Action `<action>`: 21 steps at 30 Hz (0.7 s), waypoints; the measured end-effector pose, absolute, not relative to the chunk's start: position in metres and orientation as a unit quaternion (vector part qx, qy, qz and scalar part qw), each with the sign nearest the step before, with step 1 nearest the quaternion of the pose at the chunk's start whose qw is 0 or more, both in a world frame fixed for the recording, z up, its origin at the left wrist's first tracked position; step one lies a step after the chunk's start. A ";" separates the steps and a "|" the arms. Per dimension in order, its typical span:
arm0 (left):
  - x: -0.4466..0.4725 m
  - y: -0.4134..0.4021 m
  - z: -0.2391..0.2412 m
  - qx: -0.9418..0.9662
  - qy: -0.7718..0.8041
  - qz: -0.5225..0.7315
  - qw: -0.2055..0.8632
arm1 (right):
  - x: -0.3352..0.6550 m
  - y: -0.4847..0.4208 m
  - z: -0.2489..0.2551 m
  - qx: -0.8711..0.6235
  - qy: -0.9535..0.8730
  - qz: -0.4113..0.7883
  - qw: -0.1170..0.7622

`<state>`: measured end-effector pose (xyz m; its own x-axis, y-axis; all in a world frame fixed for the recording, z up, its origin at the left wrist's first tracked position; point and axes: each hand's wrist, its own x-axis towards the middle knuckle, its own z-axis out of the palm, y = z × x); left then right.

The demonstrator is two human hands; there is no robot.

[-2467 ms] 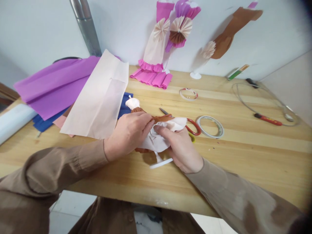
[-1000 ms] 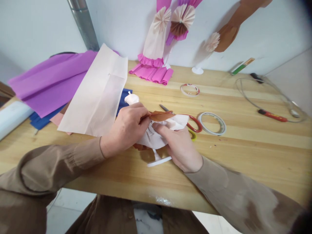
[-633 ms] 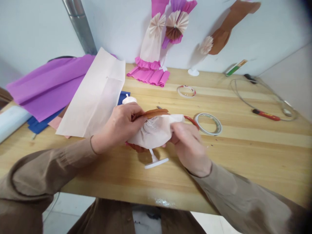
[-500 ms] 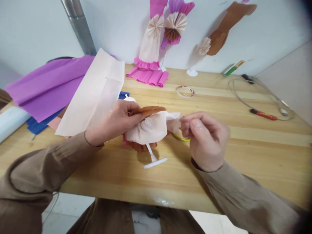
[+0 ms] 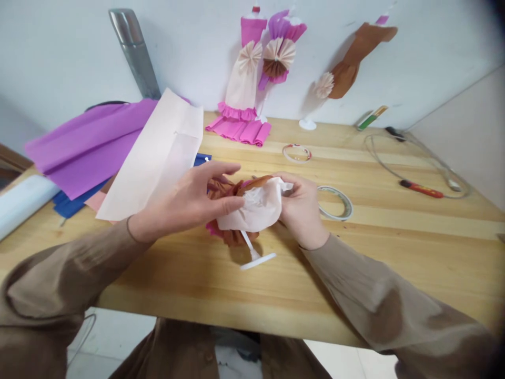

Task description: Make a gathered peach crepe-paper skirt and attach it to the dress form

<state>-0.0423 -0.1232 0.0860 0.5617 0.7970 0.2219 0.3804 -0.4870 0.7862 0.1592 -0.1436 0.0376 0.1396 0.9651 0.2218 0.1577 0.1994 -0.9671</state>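
Lying tilted between my hands is a small crepe-paper dress, with a cream piece over ruffled brown paper and a bit of pink at its edge. Its white stand with a round base sticks out below. My left hand has thumb and forefinger spread apart, the thumb resting against the cream paper; its other fingers are partly hidden. On the right side, my right hand is closed on the edge of the cream paper, its fingertips mostly hidden behind it.
A tape roll lies right of my right hand. Purple sheets and a cream sheet are stacked at left. Paper-dressed stands line the wall. A bracelet and a red-handled corded tool lie farther back.
My right hand has moved left onto the cream paper's edge, uncovering the tape roll. My left hand's fingers have spread from their pinch on the brown paper. The view has shifted slightly.
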 end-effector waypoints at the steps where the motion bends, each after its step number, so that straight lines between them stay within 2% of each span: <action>1: -0.044 -0.132 0.083 0.833 0.349 0.330 0.274 | 0.159 -0.144 0.038 -0.517 -0.540 0.362 0.557; 5: -0.039 -0.163 0.059 0.898 0.301 0.321 0.003 | 0.156 -0.148 0.039 -0.524 -0.548 0.345 0.554; 9: -0.033 -0.167 0.038 0.880 0.301 0.344 -0.131 | 0.154 -0.151 0.040 -0.533 -0.554 0.321 0.553; 16: -0.036 -0.123 0.047 0.861 0.321 0.373 -0.125 | 0.163 -0.165 0.039 -0.573 -0.602 0.157 0.534; 21: -0.033 -0.087 0.034 0.844 0.244 0.463 -0.119 | 0.168 -0.182 0.039 -0.493 -0.722 0.056 0.483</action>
